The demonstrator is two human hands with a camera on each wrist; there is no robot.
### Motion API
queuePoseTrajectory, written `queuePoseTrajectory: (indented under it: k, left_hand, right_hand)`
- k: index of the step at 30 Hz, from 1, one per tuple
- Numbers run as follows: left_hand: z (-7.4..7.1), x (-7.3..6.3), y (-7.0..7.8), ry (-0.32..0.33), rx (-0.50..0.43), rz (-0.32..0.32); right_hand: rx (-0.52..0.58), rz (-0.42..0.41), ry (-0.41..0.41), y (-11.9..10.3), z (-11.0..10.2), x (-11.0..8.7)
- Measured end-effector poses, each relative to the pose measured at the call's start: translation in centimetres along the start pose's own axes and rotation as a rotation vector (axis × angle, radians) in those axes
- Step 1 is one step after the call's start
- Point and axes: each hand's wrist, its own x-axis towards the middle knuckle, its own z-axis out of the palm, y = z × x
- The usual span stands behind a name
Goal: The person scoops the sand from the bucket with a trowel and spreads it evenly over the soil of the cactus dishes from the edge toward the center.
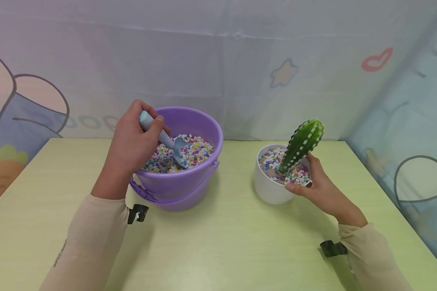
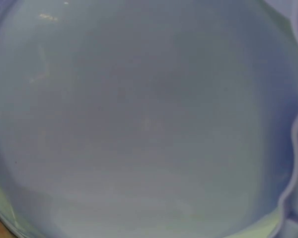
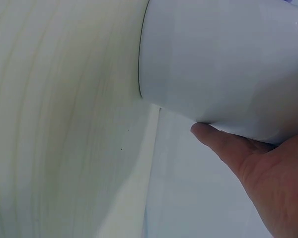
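Note:
My left hand (image 1: 136, 137) grips the light blue handle of a small scoop (image 1: 179, 151). Its blade dips into the colourful pebbles (image 1: 200, 150) inside a purple bucket (image 1: 183, 190). At the right, my right hand (image 1: 322, 188) holds a white pot (image 1: 271, 193) by its right side, thumb at the front of the rim. A green cactus (image 1: 303, 141) leans to the right in that pot, with pebbles and some bare brown surface around its base. The right wrist view shows the pot's smooth wall (image 3: 213, 59) against the fingers. Bucket wall (image 2: 144, 119) fills the left wrist view.
Both containers stand on a pale yellow-green table (image 1: 218, 246), with a gap between them. The bucket's purple handle (image 1: 189, 198) hangs down at its front. A printed cloth backdrop (image 1: 240, 72) rises behind the table and along its right side.

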Motion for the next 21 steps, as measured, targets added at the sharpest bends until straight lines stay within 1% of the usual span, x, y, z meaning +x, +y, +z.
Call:
queuePoseTrajectory:
  k: [7,13,21]
  left_hand:
    - [-0.04,-0.01,0.11,-0.003,-0.011,-0.015]
    - [0.02,-0.06,-0.09,-0.001,-0.024,-0.002]
    - [0.05,0.00,-0.17,0.000,-0.015,-0.008]
  right_hand:
    - [0.014,0.007,-0.003,-0.09,-0.05,0.05]
    - [0.022,0.001,-0.002,0.08,0.05,-0.07]
    - [0.001,0.004,-0.002,-0.02,-0.10,0.00]
